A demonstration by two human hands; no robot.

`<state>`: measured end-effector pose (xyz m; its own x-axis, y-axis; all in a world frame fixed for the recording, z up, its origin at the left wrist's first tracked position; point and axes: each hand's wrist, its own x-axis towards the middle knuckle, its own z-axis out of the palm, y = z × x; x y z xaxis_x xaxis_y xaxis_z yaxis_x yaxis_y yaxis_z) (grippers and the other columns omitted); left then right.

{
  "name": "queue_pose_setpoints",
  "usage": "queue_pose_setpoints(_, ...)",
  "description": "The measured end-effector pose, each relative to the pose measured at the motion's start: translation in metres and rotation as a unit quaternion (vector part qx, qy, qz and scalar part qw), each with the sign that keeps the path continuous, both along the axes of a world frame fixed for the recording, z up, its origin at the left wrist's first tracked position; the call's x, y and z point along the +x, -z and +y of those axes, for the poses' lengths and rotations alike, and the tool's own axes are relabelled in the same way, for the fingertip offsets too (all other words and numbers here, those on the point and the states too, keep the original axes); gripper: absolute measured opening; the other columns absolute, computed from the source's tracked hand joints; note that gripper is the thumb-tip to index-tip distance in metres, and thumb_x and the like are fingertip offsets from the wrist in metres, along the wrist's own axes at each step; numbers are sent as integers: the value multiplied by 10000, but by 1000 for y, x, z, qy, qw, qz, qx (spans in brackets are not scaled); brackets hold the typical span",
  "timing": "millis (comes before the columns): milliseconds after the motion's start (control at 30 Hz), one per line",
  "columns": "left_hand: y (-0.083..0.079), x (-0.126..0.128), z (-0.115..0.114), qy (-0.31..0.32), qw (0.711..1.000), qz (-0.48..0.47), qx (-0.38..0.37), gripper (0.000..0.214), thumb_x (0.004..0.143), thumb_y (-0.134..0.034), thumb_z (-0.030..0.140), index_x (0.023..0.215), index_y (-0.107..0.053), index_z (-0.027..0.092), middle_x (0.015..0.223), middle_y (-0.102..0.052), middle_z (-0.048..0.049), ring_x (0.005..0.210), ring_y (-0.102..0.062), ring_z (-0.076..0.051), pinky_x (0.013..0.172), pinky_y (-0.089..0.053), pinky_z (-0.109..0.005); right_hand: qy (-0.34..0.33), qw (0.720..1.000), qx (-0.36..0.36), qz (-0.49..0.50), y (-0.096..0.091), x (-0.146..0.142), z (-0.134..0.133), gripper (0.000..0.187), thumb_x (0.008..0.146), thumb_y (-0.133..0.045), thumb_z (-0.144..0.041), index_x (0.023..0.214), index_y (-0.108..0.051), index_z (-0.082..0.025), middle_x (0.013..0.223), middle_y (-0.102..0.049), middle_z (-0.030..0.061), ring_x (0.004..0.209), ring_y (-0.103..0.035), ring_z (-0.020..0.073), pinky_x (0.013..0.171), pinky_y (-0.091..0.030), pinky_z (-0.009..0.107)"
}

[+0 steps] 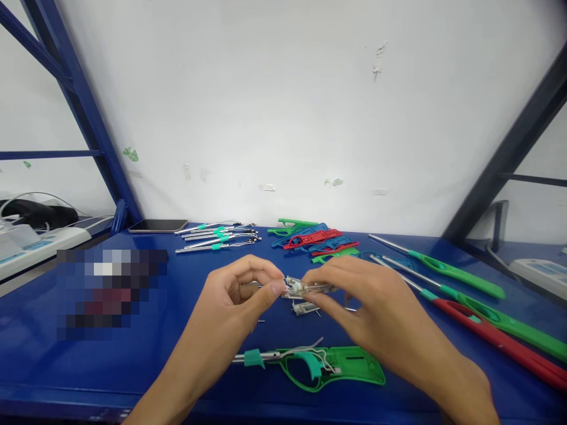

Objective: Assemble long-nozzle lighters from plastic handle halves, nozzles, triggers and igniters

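Above the blue table, my left hand and my right hand meet on a small clear plastic lighter insert. My right hand grips its body. The thumb and forefinger of my left hand pinch its white tip end. Just under it on the table lies a second small clear part. Nearer to me lies an open green lighter half-shell with a teal trigger, white wires and a metal tube on its left.
Several metal tubes with teal collars lie at the back beside a phone. A pile of green, blue and red shells sits mid-back. Assembled long lighters, green and red, lie to the right. Blue shelf struts rise on both sides.
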<state>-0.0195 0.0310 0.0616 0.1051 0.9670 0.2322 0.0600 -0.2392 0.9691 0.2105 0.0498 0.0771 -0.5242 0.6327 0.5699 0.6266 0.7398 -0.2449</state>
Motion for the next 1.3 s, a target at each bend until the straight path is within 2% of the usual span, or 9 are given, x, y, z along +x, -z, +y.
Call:
queue_pose_setpoints(233,-2,2,-1,22,999,-8,-29,286,956,-808,511,951,-729,237,737,-590,67,509,-365,-41,461,-272,-182,-1,1000,-18,-20,0,-1,-3,85,1042,-725,-235,1056,-749,-315,946,-764,-39,819,-693,158,729,-467,293)
queue_pose_setpoints(400,2,4,1,44,995,-49,-72,334,914,-850,517,984,-691,232,784,-632,52,500,-336,-35,466,-230,-199,-1,997,18,-69,3,-2,0,127,1052,-681,-193,1106,-749,-285,977,-753,-2,826,-684,179,713,-458,313)
queue_pose_setpoints(500,4,4,2,47,992,-78,-88,413,881,-876,542,1011,-635,234,810,-634,50,506,-262,-32,474,-207,-198,7,994,45,-103,4,-7,0,173,1051,-630,-126,1070,-736,-261,897,-706,0,766,-631,190,654,-406,325)
queue_pose_setpoints(600,5,4,0,45,991,-88,-86,450,898,-865,527,958,-528,235,808,-599,64,533,-190,-35,493,-194,-191,12,991,71,-112,3,-12,-1,189,1038,-614,-88,1014,-718,-245,816,-651,-6,720,-572,194,615,-356,331)
queue_pose_setpoints(800,9,1,-5,44,991,-97,-85,567,945,-798,518,858,-305,250,806,-510,79,565,-159,-51,507,-190,-195,4,992,87,-95,5,-18,-8,225,1011,-592,-31,981,-686,-234,793,-645,-8,720,-534,190,610,-342,328)
queue_pose_setpoints(1033,6,-1,-7,13,998,-42,-51,555,936,-762,499,782,-296,239,781,-457,54,614,-170,-81,510,-133,-228,-6,993,76,-95,5,-22,-11,295,1001,-552,0,1068,-708,-240,779,-624,-9,704,-518,192,583,-335,322)
queue_pose_setpoints(1167,8,0,-5,6,999,-27,-34,557,909,-773,474,740,-299,237,735,-393,69,594,-169,-77,508,-152,-241,0,991,89,-95,5,-24,-11,288,976,-544,20,965,-675,-236,759,-628,-7,682,-517,187,575,-335,322)
queue_pose_setpoints(1300,12,-1,-2,3,999,-19,-28,551,933,-734,453,752,-258,243,754,-436,64,579,-158,-69,511,-149,-243,6,991,93,-98,6,-26,-12,291,928,-582,51,931,-672,-226,755,-639,-7,674,-534,188,567,-331,331)
